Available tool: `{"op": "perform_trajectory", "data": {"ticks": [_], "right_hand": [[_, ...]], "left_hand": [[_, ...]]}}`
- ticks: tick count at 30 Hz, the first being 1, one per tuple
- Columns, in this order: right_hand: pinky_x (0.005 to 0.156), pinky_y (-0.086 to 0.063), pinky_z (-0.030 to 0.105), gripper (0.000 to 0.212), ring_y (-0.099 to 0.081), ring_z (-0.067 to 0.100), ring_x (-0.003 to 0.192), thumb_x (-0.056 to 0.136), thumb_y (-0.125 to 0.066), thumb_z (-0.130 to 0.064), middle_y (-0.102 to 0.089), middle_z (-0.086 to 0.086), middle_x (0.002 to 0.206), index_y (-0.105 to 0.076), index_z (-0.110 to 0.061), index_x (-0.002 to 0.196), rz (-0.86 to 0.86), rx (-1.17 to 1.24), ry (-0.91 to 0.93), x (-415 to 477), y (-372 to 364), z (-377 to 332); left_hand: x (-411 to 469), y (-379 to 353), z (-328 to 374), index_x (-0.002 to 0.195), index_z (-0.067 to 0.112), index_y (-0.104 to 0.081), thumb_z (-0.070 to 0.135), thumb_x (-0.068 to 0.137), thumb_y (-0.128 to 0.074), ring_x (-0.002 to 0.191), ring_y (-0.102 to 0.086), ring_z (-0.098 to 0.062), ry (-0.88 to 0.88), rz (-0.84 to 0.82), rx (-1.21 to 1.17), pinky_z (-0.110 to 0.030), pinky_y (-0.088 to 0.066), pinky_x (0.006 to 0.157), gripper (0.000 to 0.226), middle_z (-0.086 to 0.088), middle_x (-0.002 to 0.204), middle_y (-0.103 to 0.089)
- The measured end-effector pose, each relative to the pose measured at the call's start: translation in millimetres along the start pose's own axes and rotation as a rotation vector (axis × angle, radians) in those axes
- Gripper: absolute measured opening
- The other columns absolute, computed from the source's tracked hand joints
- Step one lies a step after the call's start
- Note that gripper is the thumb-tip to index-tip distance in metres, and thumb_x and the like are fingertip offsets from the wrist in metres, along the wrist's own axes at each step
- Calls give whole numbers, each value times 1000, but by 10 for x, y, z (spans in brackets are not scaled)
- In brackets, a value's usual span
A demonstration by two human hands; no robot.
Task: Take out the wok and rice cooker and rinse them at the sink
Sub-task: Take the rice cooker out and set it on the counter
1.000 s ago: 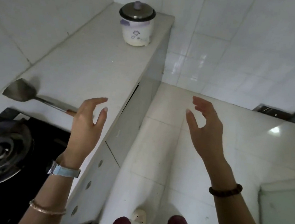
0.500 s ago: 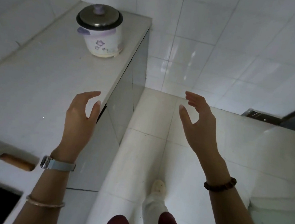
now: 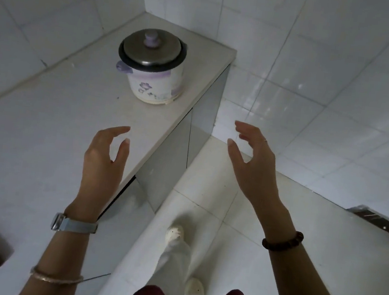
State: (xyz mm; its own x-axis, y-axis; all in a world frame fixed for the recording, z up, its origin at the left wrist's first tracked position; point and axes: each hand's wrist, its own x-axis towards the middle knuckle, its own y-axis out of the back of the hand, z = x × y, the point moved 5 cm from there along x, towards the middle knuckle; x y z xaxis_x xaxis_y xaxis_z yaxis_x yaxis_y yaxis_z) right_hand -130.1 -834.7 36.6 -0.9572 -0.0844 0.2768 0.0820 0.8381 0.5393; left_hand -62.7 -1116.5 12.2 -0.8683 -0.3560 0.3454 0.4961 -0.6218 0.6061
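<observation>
Rice cooker (image 3: 152,67) upright at far corner of surface (image 3: 44,129), lid on. Left hand (image 3: 103,160) and right hand (image 3: 252,164) empty, fingers spread, short of it. Best: clasp body both sides, low, lift level so lid stays seated.

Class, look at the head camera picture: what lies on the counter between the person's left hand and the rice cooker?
Nothing: in the head view, only bare white countertop separates the open left hand from the rice cooker.

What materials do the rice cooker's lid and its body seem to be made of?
The round grey lid looks like brushed metal, probably steel: dull sheen, soft reflections. Its lilac knob seems plastic. The white flower-printed body of the rice cooker looks like painted metal or plastic; its smooth gloss leaves that open.
</observation>
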Motion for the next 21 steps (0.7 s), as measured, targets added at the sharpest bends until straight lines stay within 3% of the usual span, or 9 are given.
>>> {"op": "perform_trajectory", "data": {"ticks": [5, 17, 21], "right_hand": [[92, -40, 15, 34, -53, 5, 111, 94, -56, -24, -57, -8, 122, -51, -23, 129, -73, 5, 27, 728, -371, 97], [94, -45, 25, 36, -55, 12, 111, 94, -56, -20, -58, -3, 124, -52, -17, 129, -120, 44, 128, 2502, -1121, 25], [95, -44, 21, 34, -56, 11, 111, 94, -56, -22, -58, -4, 124, -52, -17, 128, -188, 80, 125, 2914, -1406, 46]], "left_hand": [[598, -168, -285, 126, 10, -59, 18, 98, -51, 113, -51, -5, 36, 68, 20, -24, -40, 100, 29, -5, 126, -59], [2043, -407, -727, 125, 10, -60, 19, 98, -51, 112, -56, -19, 177, 154, 32, -26, -41, 95, 30, -9, 126, -59], [2286, -495, -867, 126, 9, -59, 20, 98, -52, 112, -58, -22, 281, 171, 12, -30, -44, 96, 31, -10, 126, -59]]}}
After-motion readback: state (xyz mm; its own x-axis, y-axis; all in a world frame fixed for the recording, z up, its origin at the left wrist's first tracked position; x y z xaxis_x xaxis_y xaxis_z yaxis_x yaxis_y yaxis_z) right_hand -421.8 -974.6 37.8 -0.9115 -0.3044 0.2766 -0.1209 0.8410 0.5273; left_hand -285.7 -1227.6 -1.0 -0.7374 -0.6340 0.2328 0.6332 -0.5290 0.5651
